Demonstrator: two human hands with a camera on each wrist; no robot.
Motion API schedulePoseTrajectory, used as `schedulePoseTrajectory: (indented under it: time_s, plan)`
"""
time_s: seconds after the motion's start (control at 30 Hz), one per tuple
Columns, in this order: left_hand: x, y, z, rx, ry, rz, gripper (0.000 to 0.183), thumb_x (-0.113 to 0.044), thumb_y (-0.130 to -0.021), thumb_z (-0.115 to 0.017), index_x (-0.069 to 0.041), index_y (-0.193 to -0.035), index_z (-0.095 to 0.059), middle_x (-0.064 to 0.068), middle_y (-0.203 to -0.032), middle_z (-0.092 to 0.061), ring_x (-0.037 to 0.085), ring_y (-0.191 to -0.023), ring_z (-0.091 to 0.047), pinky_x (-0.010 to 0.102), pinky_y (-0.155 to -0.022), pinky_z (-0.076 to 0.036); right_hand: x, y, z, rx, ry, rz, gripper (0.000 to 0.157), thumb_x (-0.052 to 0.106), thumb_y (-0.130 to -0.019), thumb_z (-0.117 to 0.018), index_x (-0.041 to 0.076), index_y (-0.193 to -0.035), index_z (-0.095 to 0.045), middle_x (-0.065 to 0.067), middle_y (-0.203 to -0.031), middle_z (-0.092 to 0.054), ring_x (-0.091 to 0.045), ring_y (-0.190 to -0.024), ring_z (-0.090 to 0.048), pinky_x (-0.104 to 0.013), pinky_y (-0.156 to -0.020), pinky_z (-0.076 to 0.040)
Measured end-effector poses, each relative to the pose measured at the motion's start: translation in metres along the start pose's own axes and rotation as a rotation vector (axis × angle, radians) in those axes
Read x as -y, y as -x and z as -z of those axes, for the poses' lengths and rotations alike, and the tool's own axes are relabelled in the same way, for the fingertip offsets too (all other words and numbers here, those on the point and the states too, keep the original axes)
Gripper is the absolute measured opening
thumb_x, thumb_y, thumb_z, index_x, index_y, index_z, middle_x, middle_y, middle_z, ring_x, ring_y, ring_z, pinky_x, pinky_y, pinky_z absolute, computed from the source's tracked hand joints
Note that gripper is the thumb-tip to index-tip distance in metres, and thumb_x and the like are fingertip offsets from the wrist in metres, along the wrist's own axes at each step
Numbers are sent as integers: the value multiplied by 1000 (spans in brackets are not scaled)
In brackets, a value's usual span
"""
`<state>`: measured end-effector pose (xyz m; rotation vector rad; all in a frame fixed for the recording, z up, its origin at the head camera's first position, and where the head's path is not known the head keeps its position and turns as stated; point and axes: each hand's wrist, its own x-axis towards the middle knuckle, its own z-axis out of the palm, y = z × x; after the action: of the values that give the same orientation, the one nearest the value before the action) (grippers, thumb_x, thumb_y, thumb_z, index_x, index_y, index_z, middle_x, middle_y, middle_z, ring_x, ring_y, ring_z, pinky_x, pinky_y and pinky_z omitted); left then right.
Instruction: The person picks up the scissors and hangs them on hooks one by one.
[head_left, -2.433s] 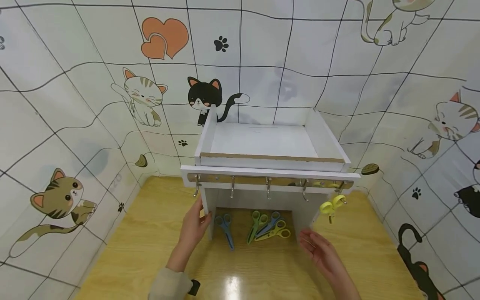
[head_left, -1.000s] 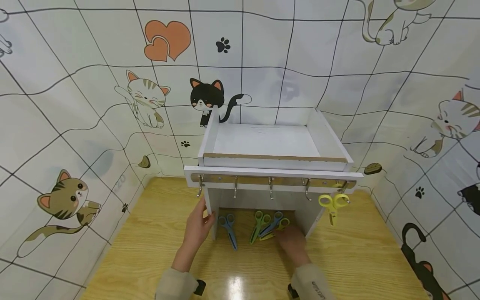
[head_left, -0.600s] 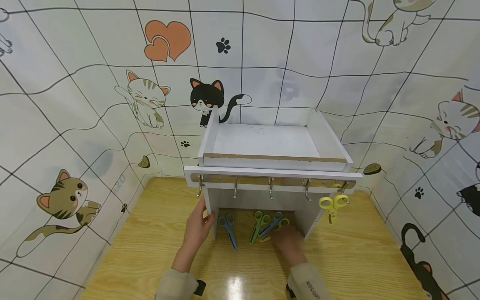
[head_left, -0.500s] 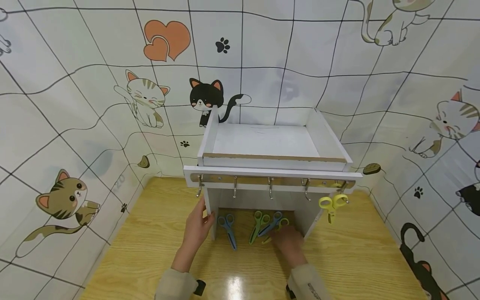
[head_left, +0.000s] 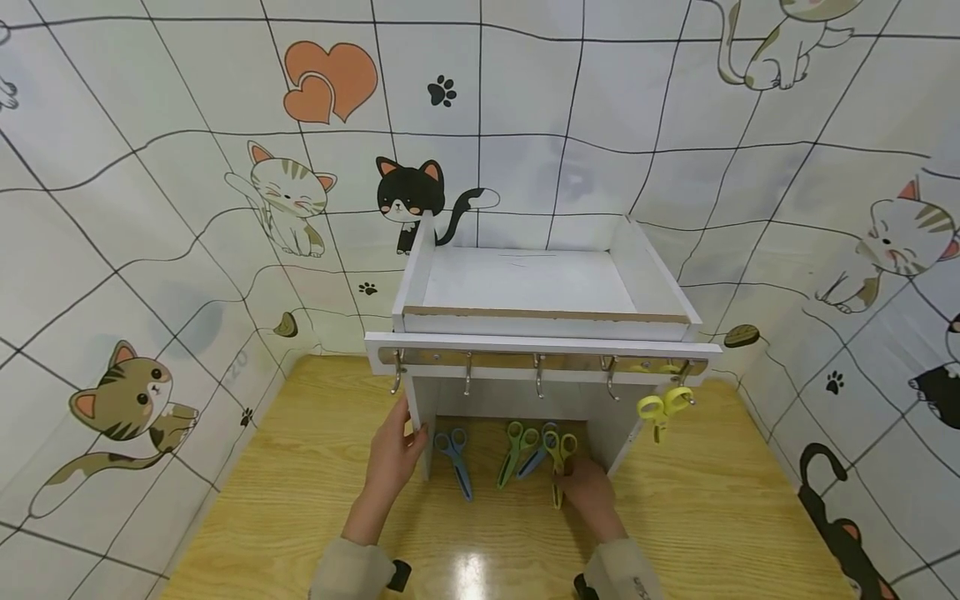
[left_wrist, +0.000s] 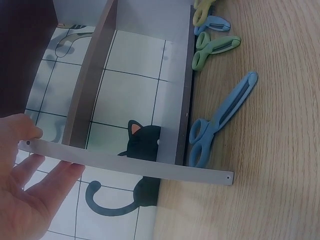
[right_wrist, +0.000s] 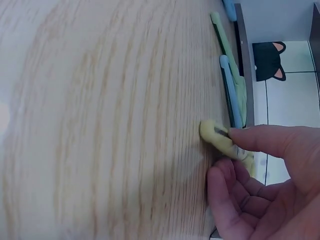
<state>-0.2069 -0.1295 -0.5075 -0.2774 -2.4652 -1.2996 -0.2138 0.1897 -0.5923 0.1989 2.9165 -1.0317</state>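
Observation:
A white rack (head_left: 465, 343) with a row of metal hooks stands at the back of the table. My left hand (head_left: 392, 450) holds its left side panel; in the left wrist view the thumb and fingers (left_wrist: 56, 184) lie on either side of that panel's edge (left_wrist: 135, 163). Under the rack, my right hand (head_left: 591, 492) pinches yellow scissors (head_left: 558, 463) between thumb and fingers, loops toward the back. Beside them lie blue scissors (head_left: 532, 462) and green scissors (head_left: 512, 458). Farther left are other blue scissors (head_left: 461, 473). Another yellow pair of scissors (head_left: 659, 415) hangs from the rightmost hook.
An open tray-like shelf (head_left: 525, 283) tops the rack. Its right side panel (head_left: 618, 442) stands close by my right hand. A cat-print wall covering (head_left: 525, 100) surrounds the wooden table (head_left: 300, 500) at the back and sides.
My right hand has moved from beside the right panel to the yellow scissors on the table and taken hold of them. Their blades have swung toward me. My left hand has kept its place.

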Motion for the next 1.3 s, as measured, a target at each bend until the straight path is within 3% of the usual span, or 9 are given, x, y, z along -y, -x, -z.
schedulePoseTrajectory:
  time_s: [0.13,0.23,0.37,0.47,0.8,1.1,1.3]
  plan:
    - [0,0,0,4,4,-2,70,1,-93,-64,-17,-154,-35,19,-139,-57,44,-123,-60,47,-84,-64,-2,1,5,2,-46,39,20,10,-77,-68,8,-66,-51,0,-62,-46,-15,-56,-40,-24,-47,-31]
    - [-1,-1,0,7,3,3,70,1,-93,-64,-14,-154,-34,20,-139,-57,44,-123,-60,47,-84,-64,-3,3,9,0,-77,62,13,8,-74,-69,2,-73,-58,-5,-68,-57,-17,-60,-49,-28,-49,-40]
    - [0,-1,0,7,2,6,69,1,-93,-65,-13,-154,-35,21,-140,-57,44,-123,-60,47,-83,-64,-5,5,12,5,-125,88,19,7,-77,-75,-3,-89,-64,-12,-82,-68,-22,-71,-60,-33,-59,-51]
    - [1,-1,-1,8,2,9,67,1,-93,-65,-15,-152,-38,21,-139,-57,43,-124,-59,47,-84,-64,-5,7,13,12,-166,97,20,5,-78,-77,-5,-91,-65,-15,-85,-69,-23,-74,-63,-33,-61,-53]
    - [3,-1,0,3,9,10,63,0,-93,-64,-17,-150,-41,18,-139,-58,42,-125,-59,48,-84,-64,0,12,26,30,-254,142,13,3,-78,-79,-2,-87,-71,-10,-83,-71,-13,-75,-63,-22,-64,-52]
    - [1,-2,0,2,6,-3,64,2,-93,-64,-13,-151,-40,19,-139,-57,44,-124,-59,49,-83,-64,12,22,50,134,-437,181,21,0,-83,-75,-12,-99,-67,-21,-91,-72,-3,-74,-62,-17,-66,-55]
    - [1,-1,0,0,3,-2,65,2,-93,-64,-16,-151,-40,18,-138,-58,43,-124,-59,48,-83,-64,19,28,63,128,-518,245,18,-3,-84,-74,-12,-97,-66,-20,-89,-71,3,-74,-61,-16,-67,-56]
